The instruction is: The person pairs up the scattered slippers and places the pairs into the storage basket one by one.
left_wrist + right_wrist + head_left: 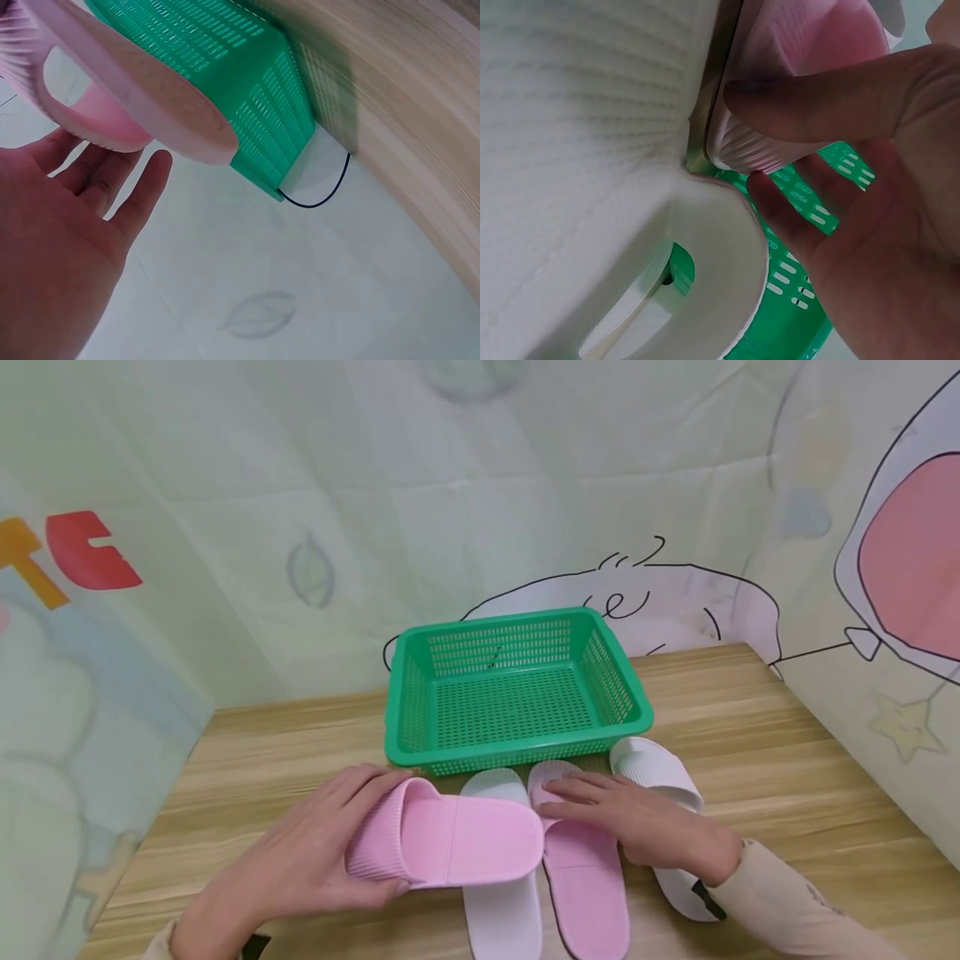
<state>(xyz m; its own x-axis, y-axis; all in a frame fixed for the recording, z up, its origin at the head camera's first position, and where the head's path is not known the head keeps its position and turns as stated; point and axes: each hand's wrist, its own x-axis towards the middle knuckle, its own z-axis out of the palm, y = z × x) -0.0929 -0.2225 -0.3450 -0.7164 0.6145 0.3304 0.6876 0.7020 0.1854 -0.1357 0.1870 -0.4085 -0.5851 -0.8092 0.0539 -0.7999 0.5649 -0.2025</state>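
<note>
My left hand [318, 847] grips a pink slipper [491, 839] around its ribbed strap, and the sole points right. That slipper is held over a white slipper [504, 920] lying on the table, partly covering it. A second pink slipper [588, 893] lies flat to the right, toe toward the basket. Over its strap is my right hand [641, 818], with thumb and fingers extended; in the right wrist view the thumb lies against the pink strap [761, 150]. Another white slipper [656, 768] rests beyond the right hand, its middle hidden by the hand and wrist.
A green perforated basket [517, 748] stands behind the slippers near the back of the table, with nothing visible inside. The wooden table [300, 731] meets a printed fabric backdrop [300, 460] at the back and sides.
</note>
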